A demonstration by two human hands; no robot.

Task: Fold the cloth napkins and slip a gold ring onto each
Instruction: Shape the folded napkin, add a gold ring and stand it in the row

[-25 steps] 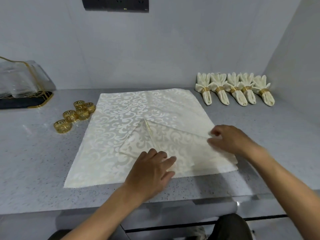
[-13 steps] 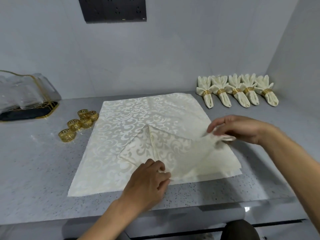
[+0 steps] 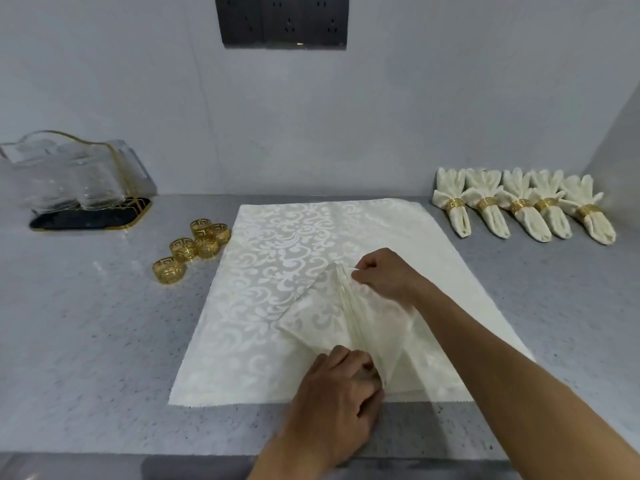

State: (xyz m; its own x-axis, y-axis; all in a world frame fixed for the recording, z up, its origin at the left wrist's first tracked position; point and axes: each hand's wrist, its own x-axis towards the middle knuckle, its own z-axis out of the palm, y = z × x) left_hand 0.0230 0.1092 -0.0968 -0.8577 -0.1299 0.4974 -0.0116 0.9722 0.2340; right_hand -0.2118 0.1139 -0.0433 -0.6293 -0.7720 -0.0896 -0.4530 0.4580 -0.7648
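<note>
A cream damask napkin (image 3: pixel 332 317) lies half-folded on top of a larger flat cream cloth (image 3: pixel 277 258) in the middle of the counter. My right hand (image 3: pixel 384 275) pinches the napkin's right corner at the far tip of the fold. At the near end my left hand (image 3: pixel 336 393) grips the gathered cloth against the counter. Between the two hands the napkin stands up in loose pleats. Several loose gold rings (image 3: pixel 194 245) sit left of the cloth. Several folded napkins with gold rings (image 3: pixel 519 206) lie in a row at the back right.
A clear glass dish with gold trim (image 3: pixel 69 174) rests on a black tray (image 3: pixel 90 220) at the back left. A dark socket panel (image 3: pixel 280 19) is on the grey wall. The counter's front edge (image 3: pixel 138 459) runs just below my left hand.
My right hand lifted the napkin's right corner and carried it left across to the fold's far tip. My left hand curled and bunched the near end. The camera tilted.
</note>
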